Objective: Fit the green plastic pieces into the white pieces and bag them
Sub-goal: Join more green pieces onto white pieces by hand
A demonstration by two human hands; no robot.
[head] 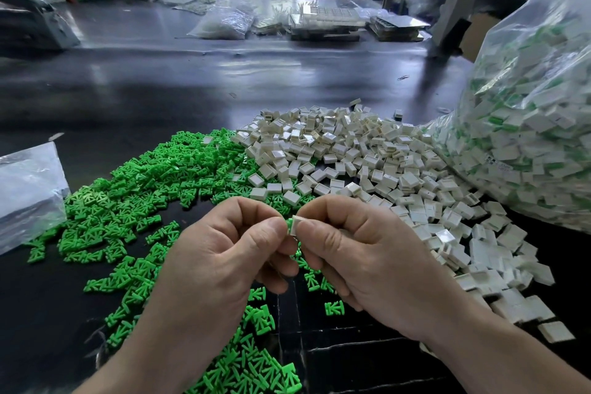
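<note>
Dark glossy tabletop (160, 89) carries heaps of parts. Above it, left hand (220, 253) pinches a green piece (289, 224), right hand (367, 253) pinches a white piece (299, 223), the two touching. Both look light, stiff and small, best held by the edges.

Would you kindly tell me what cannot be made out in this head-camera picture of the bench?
- Head view: how far the green piece sits in the white piece; fingertips of the left hand and right hand cover the joint.
- Head view: opening of the large bag; cut off by the right edge.
- Head view: print on its label; too small.
- Head view: contents of the clear bag at left; glare, left edge.
</note>
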